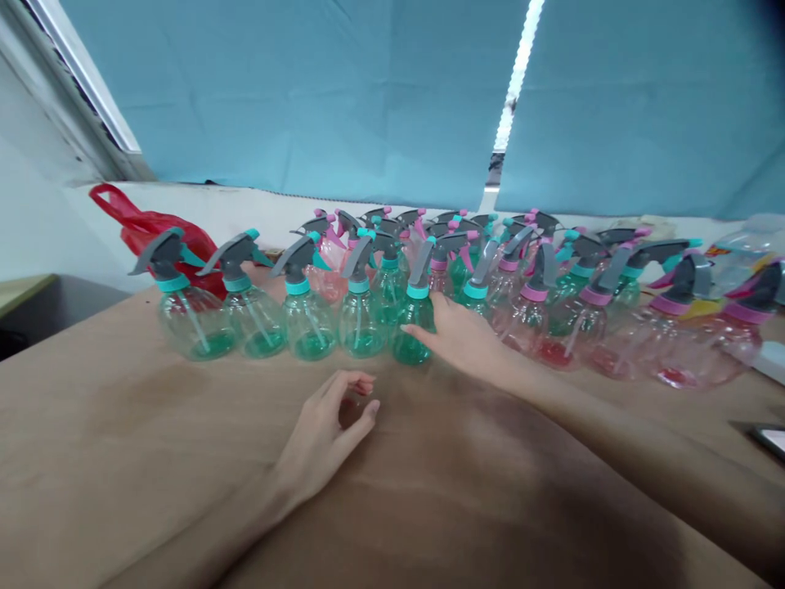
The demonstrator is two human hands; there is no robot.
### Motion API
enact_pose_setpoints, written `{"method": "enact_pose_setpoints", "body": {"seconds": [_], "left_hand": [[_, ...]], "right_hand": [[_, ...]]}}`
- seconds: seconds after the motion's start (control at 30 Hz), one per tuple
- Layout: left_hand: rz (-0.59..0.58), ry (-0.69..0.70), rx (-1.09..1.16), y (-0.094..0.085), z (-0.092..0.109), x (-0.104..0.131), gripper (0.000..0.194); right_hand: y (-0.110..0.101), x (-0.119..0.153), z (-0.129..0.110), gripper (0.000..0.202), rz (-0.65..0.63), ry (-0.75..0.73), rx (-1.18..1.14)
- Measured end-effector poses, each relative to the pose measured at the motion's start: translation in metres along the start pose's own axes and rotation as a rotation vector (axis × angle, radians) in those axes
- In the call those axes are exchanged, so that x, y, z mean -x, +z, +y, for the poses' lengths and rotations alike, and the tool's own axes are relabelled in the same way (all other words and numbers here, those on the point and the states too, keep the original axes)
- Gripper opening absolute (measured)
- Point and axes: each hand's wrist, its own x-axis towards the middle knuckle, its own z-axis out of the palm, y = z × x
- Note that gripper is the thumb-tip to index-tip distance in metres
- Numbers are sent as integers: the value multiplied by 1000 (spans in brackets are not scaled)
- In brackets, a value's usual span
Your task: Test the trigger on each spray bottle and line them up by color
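Bottles stood in a near row across the table [123, 425], with more crowded on the far side, and the right hand [469, 339] had one green bottle [412, 337] by its right side, thumb on the near face and the other fingers partly hidden behind it. That bottle was upright, near the middle of the row, its grey lever [422, 263] towards the near side. The left hand [322, 429] held nothing; it hung half-curled over the table, nearer and to the left, thumb and fingers apart. Moving the bottle well seemed to call for a light, even grip on the round body, its base level and low, with no squeeze on the lever and no push at the top, where a tall head could tip it. How firmly the fingers pressed, I cannot tell. Just left stood another green bottle [361, 331], and a far one [390, 286] was close behind, so a sideways nudge could have knocked either. To the right, pink bottles [555, 348] were packed close along the forearm, which left the elbow little room to swing. A red bag [147, 222] lay at far left, below a blue curtain [307, 98].
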Motion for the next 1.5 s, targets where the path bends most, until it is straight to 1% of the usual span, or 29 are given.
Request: {"method": "enact_pose_setpoints", "body": {"seconds": [0.13, 0.2, 0.27, 0.3, 0.33, 0.47, 0.5, 0.57, 0.6, 0.67, 0.73, 0.8, 0.9, 0.97, 1.03, 1.1, 1.17, 1.37, 1.5], "left_hand": [[-2, -13, -4, 0, 0, -1, 18], [-8, -15, -16, 0, 0, -2, 18], [-7, -15, -20, 0, -1, -2, 18], [-3, -14, -18, 0, -2, -2, 18], [0, -13, -15, 0, -2, -2, 18], [3, 0, -25, 2, -2, -3, 17], [2, 4, -28, 2, -1, -3, 17], [4, 10, -28, 2, 0, -2, 16], [7, 13, -26, 2, 0, -2, 16], [17, 23, -23, 2, -1, -1, 16], [29, 21, -22, 2, -4, 0, 18], [41, 12, -28, 2, -5, 1, 19], [63, 35, -66, 2, -4, 3, 19], [75, 59, -82, 2, -1, 5, 17], [75, 53, -68, 4, 3, 8, 16], [61, 38, -49, 6, 8, 11, 16], [40, 26, -35, 10, 14, 15, 16], [-7, 6, 102, 25, 43, 17, 12], [14, 9, 192, 38, 63, 3, 14]], "right_hand": [[2, -1, -3, 52, 9, 9, -18], [1, 4, -3, 58, 17, -2, -34], [-2, 16, 1, 63, 42, -27, -59], [-4, 24, 5, 65, 54, -45, -74], [-7, 32, 10, 63, 103, -69, -112], [-20, 62, 42, 39, 205, -124, -208], [-22, 67, 50, 36, 226, -112, -207], [-26, 72, 63, 37, 274, -66, -186], [-26, 72, 68, 41, 288, -39, -175], [-25, 68, 71, 51, 276, 8, -165], [-22, 59, 69, 62, 230, 44, -173], [-18, 48, 65, 72, 220, 78, -188], [-12, 30, 61, 79, 198, 126, -182], [-10, 21, 60, 78, 191, 154, -176], [-10, 14, 61, 68, 176, 165, -168], [-11, 12, 61, 58, 157, 166, -156], [-13, 14, 61, 53, 141, 163, -140], [-25, 33, 56, 52, 96, 145, -88], [-33, 55, 51, 56, 72, 117, -63]]}}
